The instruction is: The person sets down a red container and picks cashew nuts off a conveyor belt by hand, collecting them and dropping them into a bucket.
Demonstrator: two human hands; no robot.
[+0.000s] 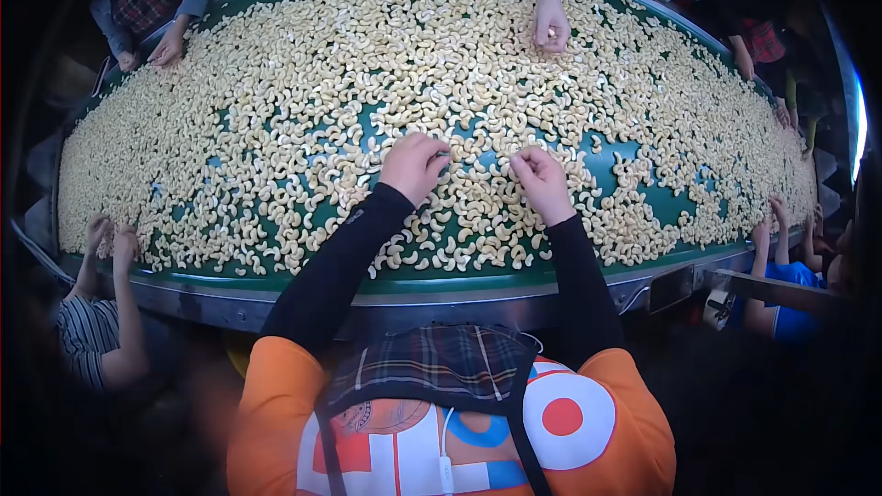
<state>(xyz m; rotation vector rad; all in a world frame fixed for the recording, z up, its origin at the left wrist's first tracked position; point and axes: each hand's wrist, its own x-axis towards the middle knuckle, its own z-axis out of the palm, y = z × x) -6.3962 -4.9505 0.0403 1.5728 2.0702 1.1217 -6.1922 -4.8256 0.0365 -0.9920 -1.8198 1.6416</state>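
Cream cashews (pixel 441 64), long axes mixed, below curled left hand (pixel 416 167), right hand (pixel 544 184); grip unclear.

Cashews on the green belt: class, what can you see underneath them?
Bare green belt shows in gaps between the cashews; where they lie crowded, the surface underneath is hidden.

One left hand (pixel 415 168) and one right hand (pixel 542 184) make two, over one green worktop (pixel 602 163); the cashews (pixel 423 96) around and between them are far too many to count. Of co-workers' hands, two (pixel 551 28) show beyond this pair, two (pixel 167 46) far off to the left hand's upper left and two (pixel 125 243) to its lower left. Right of the right hand there are several more (pixel 761 234), too dim and overlapped for a sure count.
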